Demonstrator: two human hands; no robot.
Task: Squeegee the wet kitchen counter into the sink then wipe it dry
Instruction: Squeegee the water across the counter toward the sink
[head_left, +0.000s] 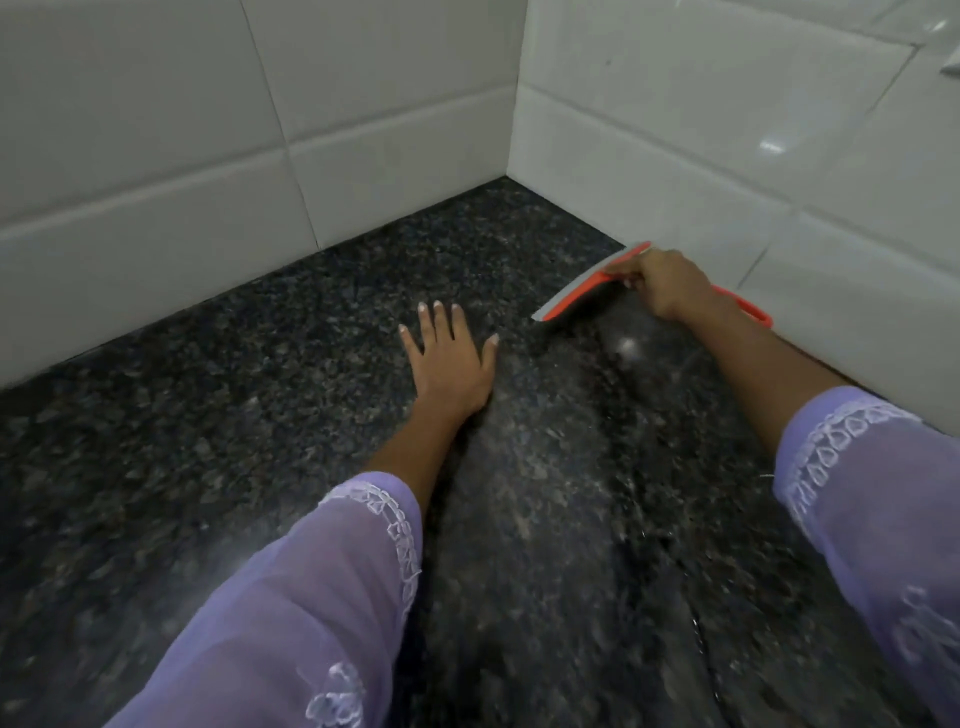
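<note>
A dark speckled granite counter (260, 415) fills the view and runs into a tiled corner. My right hand (667, 283) is shut on an orange squeegee (582, 293) with a grey blade. The blade rests on the counter close to the right wall, near the corner. Its orange handle loop sticks out behind my hand, next to the wall. My left hand (449, 364) lies flat on the counter with fingers spread, a short way left of the blade. A shinier, streaked band of counter runs from the blade toward me. No sink is in view.
White tiled walls stand behind the counter (208, 130) and on the right (753, 130), meeting in a corner at the far middle. Both forearms wear sheer lilac sleeves with white embroidery.
</note>
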